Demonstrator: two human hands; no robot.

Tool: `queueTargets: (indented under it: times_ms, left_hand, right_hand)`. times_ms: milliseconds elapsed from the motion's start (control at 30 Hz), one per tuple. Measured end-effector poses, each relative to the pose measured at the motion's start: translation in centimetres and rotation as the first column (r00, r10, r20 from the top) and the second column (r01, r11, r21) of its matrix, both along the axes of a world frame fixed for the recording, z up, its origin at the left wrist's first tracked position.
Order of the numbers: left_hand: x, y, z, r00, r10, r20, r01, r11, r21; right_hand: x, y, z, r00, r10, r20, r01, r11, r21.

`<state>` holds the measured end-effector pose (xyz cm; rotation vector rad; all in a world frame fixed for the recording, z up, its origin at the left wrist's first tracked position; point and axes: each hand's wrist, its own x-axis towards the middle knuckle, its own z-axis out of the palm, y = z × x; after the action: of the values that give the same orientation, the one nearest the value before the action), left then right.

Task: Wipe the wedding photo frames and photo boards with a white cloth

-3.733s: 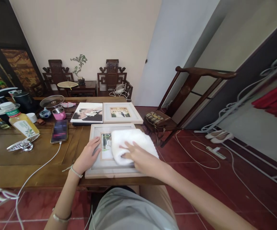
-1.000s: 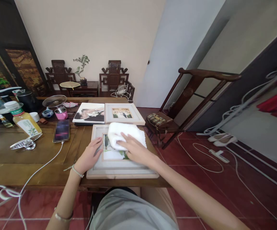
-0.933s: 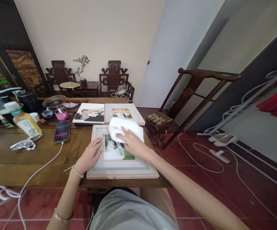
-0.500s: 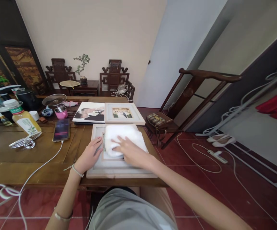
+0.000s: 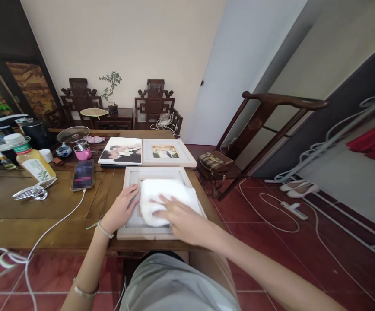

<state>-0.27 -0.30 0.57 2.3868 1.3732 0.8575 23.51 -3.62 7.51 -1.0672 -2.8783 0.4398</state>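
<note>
A pale wooden picture frame (image 5: 155, 174) lies flat at the near edge of the wooden table (image 5: 45, 216). A folded white towel (image 5: 164, 196) covers its photo. My right hand (image 5: 181, 218) presses flat on the towel, fingers stretched out. My left hand (image 5: 120, 211) rests on the frame's left border, fingers spread, holding it still. A thin bracelet circles that wrist.
Behind lie a second framed photo (image 5: 168, 152) and a photo canvas (image 5: 121, 151). To the left are a phone (image 5: 83, 175) with a white cable, a pink cup (image 5: 82, 151), a bottle (image 5: 32, 162) and scissors (image 5: 33, 190). A dark wooden chair (image 5: 255, 129) stands right.
My right hand has drawn the towel from the far part of the frame toward me, covering the photo again. The left hand has stayed on the frame's left border.
</note>
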Motion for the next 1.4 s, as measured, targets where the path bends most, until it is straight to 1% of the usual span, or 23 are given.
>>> queueTargets:
  times_ms: [67, 133, 233, 300, 367, 433, 567, 667, 767, 833, 900, 1000, 1167, 1267, 1300, 1367, 1400]
  left_hand:
    - [0.0, 0.0, 0.0, 1.0, 0.002, 0.001, -0.002, 1.0, 0.0]
    - [0.0, 0.0, 0.0, 1.0, -0.001, -0.008, 0.001, 1.0, -0.014]
    - [0.1, -0.1, 0.4, 1.0, -0.012, -0.008, 0.012, 0.999, -0.04]
    - [0.3, -0.3, 0.8, 1.0, -0.013, 0.026, 0.014, 0.999, -0.032]
    - [0.5, -0.5, 1.2, 0.997, -0.005, 0.081, 0.005, 1.0, 0.003]
    - [0.6, -0.7, 1.4, 0.99, 0.0, 0.138, -0.005, 0.999, 0.04]
    - [0.6, -0.8, 1.3, 0.976, 0.018, 0.215, -0.032, 0.998, 0.061]
    - [0.3, -0.9, 1.0, 0.979, -0.002, 0.202, -0.009, 0.998, 0.055]
    - [0.1, -1.1, 1.0, 0.982, -0.042, 0.186, 0.032, 0.998, 0.058]
    - [0.1, -1.2, 1.1, 0.984, -0.034, 0.175, 0.026, 0.998, 0.05]
    - [0.2, -1.2, 1.1, 0.989, -0.006, 0.15, 0.003, 1.0, 0.024]
    - [0.3, -1.1, 1.2, 0.995, 0.013, 0.099, -0.012, 1.0, -0.017]
    - [0.4, -0.9, 1.1, 1.0, -0.023, -0.012, 0.023, 0.999, -0.035]
    - [0.4, -0.9, 1.0, 0.998, -0.019, -0.064, 0.016, 0.999, -0.047]
    - [0.4, -0.8, 0.9, 0.997, -0.018, -0.074, 0.014, 0.999, -0.047]
    - [0.4, -0.8, 0.8, 0.996, -0.016, -0.084, 0.012, 0.999, -0.046]
    - [0.4, -0.8, 0.8, 0.996, -0.015, -0.085, 0.012, 0.999, -0.046]
  right_hand:
    - [0.1, 2.8, -1.4, 0.997, -0.071, 0.002, 0.071, 0.993, 0.099]
    - [0.1, 5.7, -2.3, 0.99, -0.139, -0.025, 0.141, 0.97, 0.2]
    - [-0.6, 9.1, -2.8, 0.977, -0.202, -0.063, 0.212, 0.932, 0.293]
    - [-1.6, 10.2, -2.7, 0.978, -0.204, -0.038, 0.206, 0.928, 0.312]
    - [-2.8, 10.1, -2.4, 0.984, -0.18, 0.012, 0.168, 0.937, 0.308]
    - [-4.1, 9.1, -2.1, 0.99, -0.132, 0.051, 0.112, 0.951, 0.289]
    - [-6.1, 5.4, -1.4, 0.992, -0.041, 0.123, 0.01, 0.971, 0.24]
    - [-6.2, 2.6, -0.8, 0.984, 0.007, 0.179, -0.041, 0.981, 0.188]
    - [-5.0, 0.2, -0.2, 0.984, 0.082, 0.157, -0.102, 0.988, 0.12]
    - [-3.6, -0.9, 0.1, 0.986, 0.105, 0.127, -0.119, 0.988, 0.1]
    - [-1.9, -1.5, 0.1, 0.989, 0.094, 0.113, -0.105, 0.99, 0.096]
    - [0.8, -1.7, -0.2, 0.995, 0.039, 0.095, -0.05, 0.992, 0.119]
    - [5.4, -1.5, -0.6, 0.995, -0.077, 0.064, 0.067, 0.987, 0.148]
    - [7.7, -0.7, -0.5, 0.995, -0.1, -0.017, 0.102, 0.983, 0.152]
    - [8.3, -0.1, -0.4, 0.99, -0.125, -0.059, 0.133, 0.979, 0.156]
    - [9.0, 1.7, -0.2, 0.959, -0.237, -0.155, 0.261, 0.952, 0.158]
    - [9.1, 2.8, -0.1, 0.924, -0.321, -0.206, 0.356, 0.92, 0.163]
